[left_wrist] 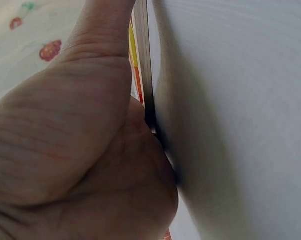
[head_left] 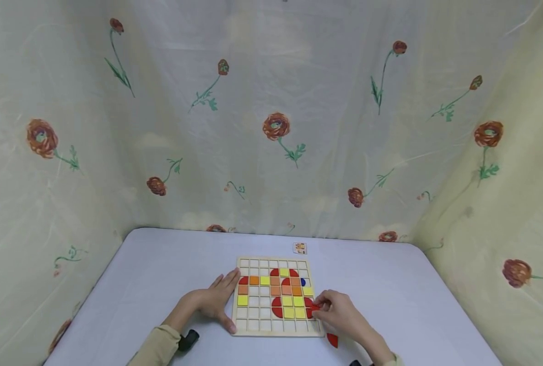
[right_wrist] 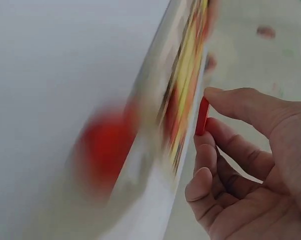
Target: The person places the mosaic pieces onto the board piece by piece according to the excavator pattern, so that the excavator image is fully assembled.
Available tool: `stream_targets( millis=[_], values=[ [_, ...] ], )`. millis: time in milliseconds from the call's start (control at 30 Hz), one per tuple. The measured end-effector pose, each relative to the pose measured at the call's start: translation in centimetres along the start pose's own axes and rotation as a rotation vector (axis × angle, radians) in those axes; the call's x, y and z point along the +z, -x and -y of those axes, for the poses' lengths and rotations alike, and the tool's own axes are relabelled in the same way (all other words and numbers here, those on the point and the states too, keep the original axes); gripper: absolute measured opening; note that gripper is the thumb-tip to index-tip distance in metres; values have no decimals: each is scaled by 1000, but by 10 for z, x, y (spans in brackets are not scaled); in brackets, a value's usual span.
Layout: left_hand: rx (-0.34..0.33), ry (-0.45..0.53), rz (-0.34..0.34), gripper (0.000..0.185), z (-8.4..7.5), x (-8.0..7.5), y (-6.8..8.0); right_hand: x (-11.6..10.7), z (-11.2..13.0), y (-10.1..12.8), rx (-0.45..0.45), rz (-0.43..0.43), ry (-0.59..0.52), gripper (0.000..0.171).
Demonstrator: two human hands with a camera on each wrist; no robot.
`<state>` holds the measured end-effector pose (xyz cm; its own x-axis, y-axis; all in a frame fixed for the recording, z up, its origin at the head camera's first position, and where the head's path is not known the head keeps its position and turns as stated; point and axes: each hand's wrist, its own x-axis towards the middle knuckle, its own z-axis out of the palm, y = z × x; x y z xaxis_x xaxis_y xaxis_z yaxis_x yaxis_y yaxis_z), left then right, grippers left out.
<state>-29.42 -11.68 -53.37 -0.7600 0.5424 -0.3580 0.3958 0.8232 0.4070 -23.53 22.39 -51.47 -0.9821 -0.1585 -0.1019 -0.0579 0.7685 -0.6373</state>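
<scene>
Low in the centre of the head view, a square wooden grid board [head_left: 276, 296] lies flat on the pale surface [head_left: 139, 284], its sides roughly parallel to the frame edges. The left hand [head_left: 217, 300] rests on the board's left edge, fingers straight and spread, grasping nothing; the left wrist view shows the thumb [left_wrist: 98, 45] laid along that edge. The right hand [head_left: 340, 311], at the board's lower right corner, pinches one thin red piece [right_wrist: 202, 116] between thumb and fingertips. In the right wrist view the piece stands on edge, its long axis running up and down the frame, just beside the board's rim. One more red piece [head_left: 332, 339] lies on the surface just below that corner. One small card [head_left: 300, 248] lies above the board.
</scene>
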Motion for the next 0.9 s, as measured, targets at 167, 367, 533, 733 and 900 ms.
stream_targets(
  millis=[167, 367, 533, 733, 900],
  values=[
    [9, -1, -2, 139, 2, 1, -2, 32, 45, -13, -185, 88, 14, 15],
    [14, -20, -13, 139, 3, 2, -4, 70, 89, -28, -258, 167, 9, 15],
    [33, -42, -20, 137, 2, 2, -3, 90, 105, -35, -271, 198, 26, 16],
    [35, -29, -14, 137, 1, 0, -2, 99, 109, -38, -274, 187, 22, 14],
    [36, -27, -8, 140, 5, 1, -3, 101, 110, -39, -269, 174, -6, 9]
  ],
)
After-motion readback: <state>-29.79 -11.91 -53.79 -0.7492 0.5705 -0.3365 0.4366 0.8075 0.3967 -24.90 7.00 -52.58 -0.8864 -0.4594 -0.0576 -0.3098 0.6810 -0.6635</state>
